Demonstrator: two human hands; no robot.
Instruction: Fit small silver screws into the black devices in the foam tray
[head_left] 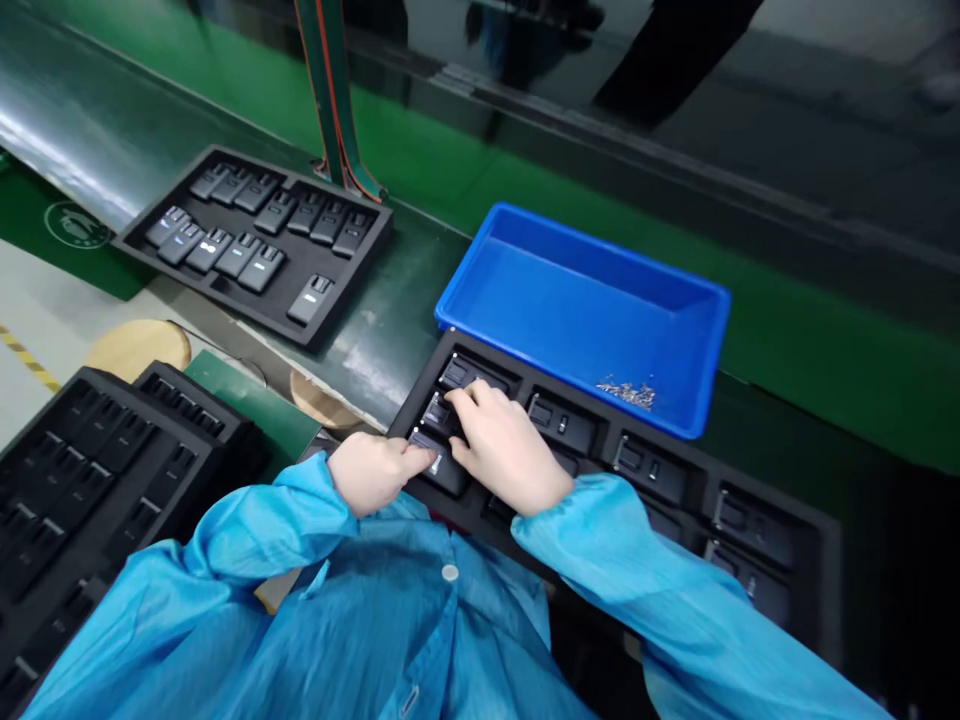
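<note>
My left hand (373,473) pinches a small black device (431,465) in the near-left compartment of a black foam tray (660,470). My right hand (506,445) curves over the tray just beside it, its fingertips on or just above another dark device (441,412). That hand hides part of the compartments beneath it, so I cannot tell whether it grips anything. Further compartments to the right hold similar dark parts.
A blue plastic bin (577,300) with a small heap of metal pieces (626,395) touches the tray's far edge. At far left stands a foam tray of black devices (255,235), with stacked black trays (97,480) near my left arm.
</note>
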